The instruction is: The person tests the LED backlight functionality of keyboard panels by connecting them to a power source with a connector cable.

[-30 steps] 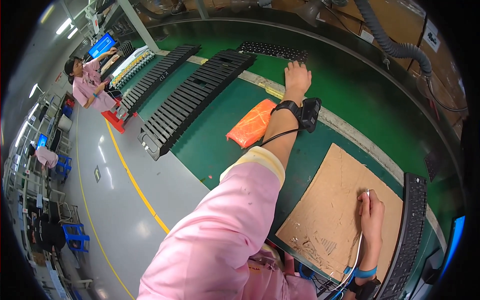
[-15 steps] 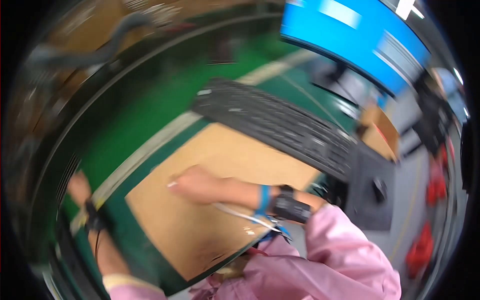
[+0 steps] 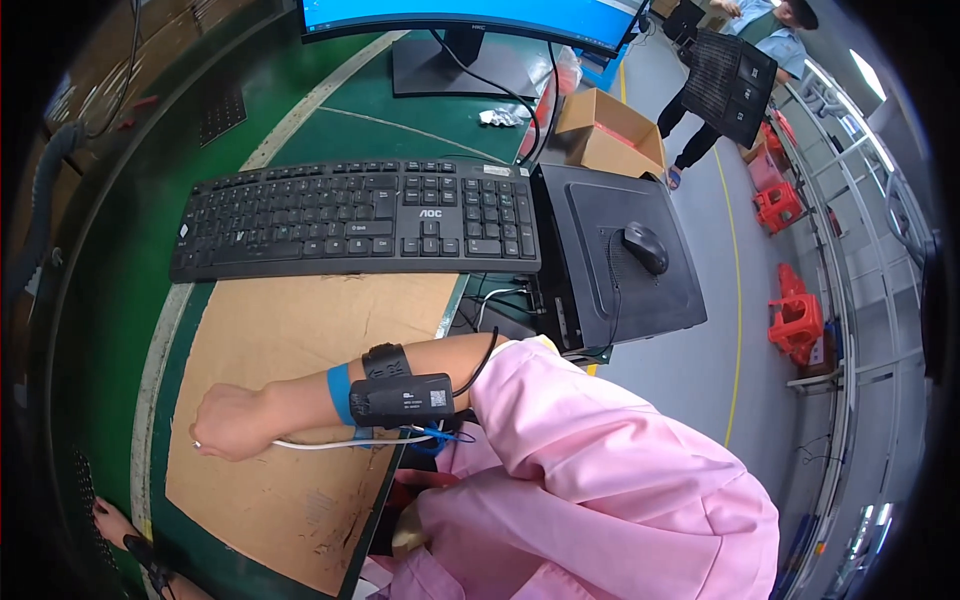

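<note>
Clutching one cable (image 3: 325, 444) in right hand (image 3: 232, 422) over cardboard (image 3: 280, 495) before one white-lettered keyboard (image 3: 355, 222); cannot tell grip of left hand (image 3: 115, 522).

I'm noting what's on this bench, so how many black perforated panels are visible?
2: the far panel, upper left, on the green surface; the near panel, at the lower left edge, by the left hand. More may be hidden.

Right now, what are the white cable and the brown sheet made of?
The white cable seems coated in smooth plastic or rubber: it bends in an even curve. The brown sheet looks like matte cardboard: it's creased and scuffed.
</note>
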Motion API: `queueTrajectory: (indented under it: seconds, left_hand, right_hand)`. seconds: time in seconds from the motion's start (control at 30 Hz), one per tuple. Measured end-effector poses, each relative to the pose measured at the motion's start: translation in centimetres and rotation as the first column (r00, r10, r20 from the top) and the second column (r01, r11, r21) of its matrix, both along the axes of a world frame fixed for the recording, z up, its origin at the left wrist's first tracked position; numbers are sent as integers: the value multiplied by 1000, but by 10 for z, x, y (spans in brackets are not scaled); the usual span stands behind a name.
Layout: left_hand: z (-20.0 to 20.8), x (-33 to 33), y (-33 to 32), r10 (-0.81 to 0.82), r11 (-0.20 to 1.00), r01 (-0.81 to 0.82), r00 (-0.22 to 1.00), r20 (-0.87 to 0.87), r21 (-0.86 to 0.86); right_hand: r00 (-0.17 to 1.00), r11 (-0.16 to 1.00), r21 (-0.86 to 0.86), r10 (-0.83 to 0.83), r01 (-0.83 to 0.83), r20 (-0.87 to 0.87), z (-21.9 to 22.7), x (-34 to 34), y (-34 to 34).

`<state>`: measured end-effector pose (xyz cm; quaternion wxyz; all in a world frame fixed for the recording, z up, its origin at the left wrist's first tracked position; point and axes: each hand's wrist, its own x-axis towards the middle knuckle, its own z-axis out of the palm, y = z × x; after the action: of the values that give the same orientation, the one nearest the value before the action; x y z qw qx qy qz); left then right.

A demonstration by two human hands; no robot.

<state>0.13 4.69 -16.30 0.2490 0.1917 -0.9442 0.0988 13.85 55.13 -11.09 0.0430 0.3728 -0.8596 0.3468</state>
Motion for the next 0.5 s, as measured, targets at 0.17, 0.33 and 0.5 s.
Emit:
queueTrajectory:
  seconds: [0.17,0.33,0.5]
  left_hand:
    - [6,4,14,57,998,-59,997,55,34]
    - [2,4,7,22,998,-23,1000,16,53]
    - [-8,-4,-8,-10,999,10,1000,-3,49]
  right_hand:
    - [1000,1000,6,0,0,3,-2,-1,1]
    - [1000,1000,-19,1,-1,-13,-3,-1,-1]
    - [999,1000,5,-19,18,46,-1,0,0]
